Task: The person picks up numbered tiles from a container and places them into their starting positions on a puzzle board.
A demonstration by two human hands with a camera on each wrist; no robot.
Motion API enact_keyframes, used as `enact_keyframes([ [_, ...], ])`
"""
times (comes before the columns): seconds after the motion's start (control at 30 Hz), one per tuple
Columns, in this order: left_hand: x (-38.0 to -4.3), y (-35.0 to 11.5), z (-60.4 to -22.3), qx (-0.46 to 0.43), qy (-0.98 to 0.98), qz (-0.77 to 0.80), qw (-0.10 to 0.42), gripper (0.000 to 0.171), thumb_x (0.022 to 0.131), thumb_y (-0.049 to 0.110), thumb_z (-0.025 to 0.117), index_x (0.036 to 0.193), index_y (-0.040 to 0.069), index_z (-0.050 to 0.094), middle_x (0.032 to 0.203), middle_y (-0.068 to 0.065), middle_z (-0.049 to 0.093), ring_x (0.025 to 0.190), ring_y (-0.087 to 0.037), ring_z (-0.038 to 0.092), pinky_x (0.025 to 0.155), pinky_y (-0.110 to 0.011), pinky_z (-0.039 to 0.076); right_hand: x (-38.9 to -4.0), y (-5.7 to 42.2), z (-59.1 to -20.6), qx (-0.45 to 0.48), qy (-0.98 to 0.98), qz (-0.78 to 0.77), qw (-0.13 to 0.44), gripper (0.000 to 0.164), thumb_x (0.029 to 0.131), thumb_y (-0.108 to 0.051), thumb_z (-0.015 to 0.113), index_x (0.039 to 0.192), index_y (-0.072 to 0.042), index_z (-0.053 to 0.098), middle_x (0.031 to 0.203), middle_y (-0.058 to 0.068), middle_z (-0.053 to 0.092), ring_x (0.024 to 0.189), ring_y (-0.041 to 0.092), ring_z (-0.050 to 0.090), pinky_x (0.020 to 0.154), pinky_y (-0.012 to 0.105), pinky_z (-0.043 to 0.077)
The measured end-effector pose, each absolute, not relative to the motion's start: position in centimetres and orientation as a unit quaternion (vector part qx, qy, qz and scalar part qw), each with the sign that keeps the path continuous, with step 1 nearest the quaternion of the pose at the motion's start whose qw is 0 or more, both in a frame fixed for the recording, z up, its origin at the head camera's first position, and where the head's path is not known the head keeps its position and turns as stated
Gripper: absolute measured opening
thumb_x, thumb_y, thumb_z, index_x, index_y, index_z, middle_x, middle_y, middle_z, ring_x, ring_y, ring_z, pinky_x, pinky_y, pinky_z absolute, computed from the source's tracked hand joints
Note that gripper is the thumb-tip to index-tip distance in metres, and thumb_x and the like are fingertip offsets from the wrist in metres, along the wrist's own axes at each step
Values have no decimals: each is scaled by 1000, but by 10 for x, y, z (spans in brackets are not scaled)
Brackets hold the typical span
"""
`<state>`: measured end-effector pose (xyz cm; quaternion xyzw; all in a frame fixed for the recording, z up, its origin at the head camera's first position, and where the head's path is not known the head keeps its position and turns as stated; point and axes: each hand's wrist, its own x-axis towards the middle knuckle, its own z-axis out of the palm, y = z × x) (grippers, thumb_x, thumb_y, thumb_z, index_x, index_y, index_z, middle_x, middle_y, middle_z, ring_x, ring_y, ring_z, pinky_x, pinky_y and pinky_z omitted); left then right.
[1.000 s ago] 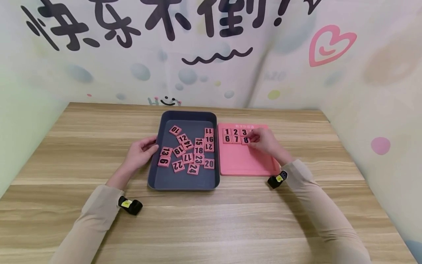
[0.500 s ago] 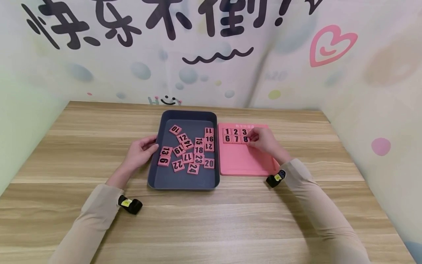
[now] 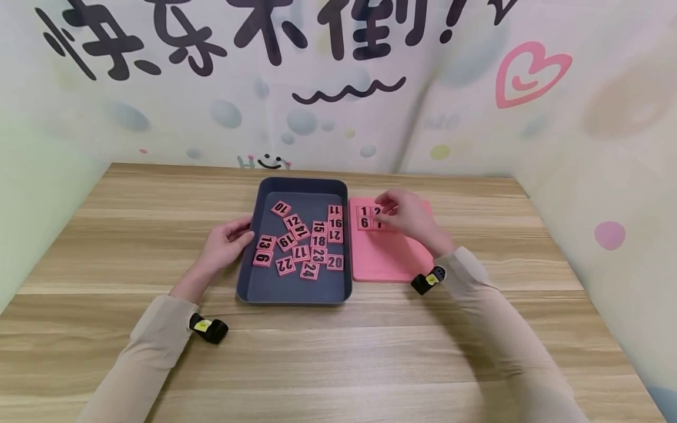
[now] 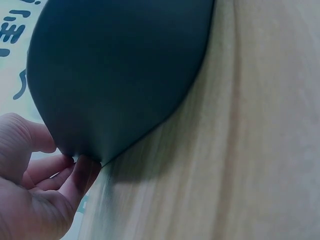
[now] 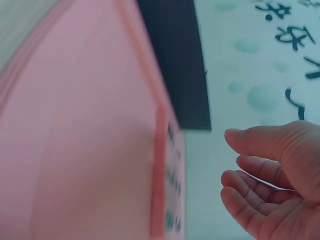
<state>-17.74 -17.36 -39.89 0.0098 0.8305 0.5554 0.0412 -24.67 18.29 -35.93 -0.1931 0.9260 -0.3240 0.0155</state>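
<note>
My left hand [image 3: 222, 248] grips the left side of a dark blue-grey tray [image 3: 293, 289]. In the left wrist view its thumb and fingers pinch the tray's wall [image 4: 115, 75]. Pink number tiles [image 3: 318, 241] lie loose inside, in several directions. To the right is a pink number-puzzle board [image 3: 383, 258] with tiles in its two upper rows. Tile 1 [image 3: 364, 211] and tile 6 [image 3: 364, 222] show fully; my right hand [image 3: 409, 217] hovers above the board and hides tiles further right. In the right wrist view its fingers are loosely bent and hold nothing.
The tray and board stand side by side on a wood-grain table [image 3: 338, 364]. A printed wall sheet [image 3: 338, 129] rises behind the table's far edge. Black wrist cameras sit at both cuffs.
My right hand has let go near tile 8, lifted and moved left across the top rows. Tile 8 has settled level with its row. The left hand keeps its place on the tray.
</note>
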Motion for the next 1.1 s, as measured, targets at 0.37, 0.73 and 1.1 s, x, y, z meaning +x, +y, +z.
enact_keyframes([
  [0.37, -177, -175, -401, 9, 828, 560, 40, 41, 95, 1, 49, 135, -10, 42, 133, -27, 47, 119, -34, 48, 89, -14, 44, -249, 129, -356, -237, 905, -351, 33, 25, 82, -2, 70, 104, 5, 63, 97, 17, 65, 86, 25, 61, 73, 34, 54],
  [0.73, -179, -174, -401, 7, 830, 557, 38, 42, 95, 2, 50, 135, -9, 42, 134, -26, 47, 120, -33, 48, 94, -22, 44, -246, 97, -358, -234, 901, -357, 76, 26, 83, -3, 69, 108, 3, 63, 99, 15, 65, 89, 23, 62, 78, 30, 54],
  [1.1, -179, -174, -401, 8, 831, 555, 42, 42, 96, 4, 49, 135, -8, 43, 133, -26, 47, 118, -33, 49, 90, -17, 45, -237, 64, -354, -303, 875, -363, 99, 25, 83, -4, 69, 106, 5, 63, 99, 16, 65, 86, 19, 62, 76, 24, 52],
])
